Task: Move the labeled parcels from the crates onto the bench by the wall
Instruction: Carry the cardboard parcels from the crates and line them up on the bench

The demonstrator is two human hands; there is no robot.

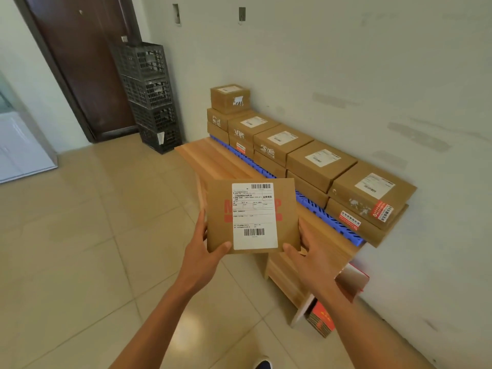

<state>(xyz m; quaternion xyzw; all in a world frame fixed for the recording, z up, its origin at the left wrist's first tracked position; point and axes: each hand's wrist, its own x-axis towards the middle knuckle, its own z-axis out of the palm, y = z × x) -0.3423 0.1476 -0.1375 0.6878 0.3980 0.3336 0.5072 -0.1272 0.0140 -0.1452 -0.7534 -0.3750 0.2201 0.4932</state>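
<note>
Four dark lattice crates (150, 95) stacked at 11 o'clock beside the brown door (80, 62), white scraps of paper visible through the mesh, contents otherwise unclear. Labelled cardboard parcels (300, 155) stacked in a row on a blue slatted strip (327, 215) along the wooden bench (213, 158) from 12 to 3 o'clock. Flat labelled parcel (253, 215) held mid-air at centre over the bench's near edge, left hand (203, 255) gripping its 7 o'clock corner, thumb on top, and right hand (310, 254) gripping its 5 o'clock corner likewise
</note>
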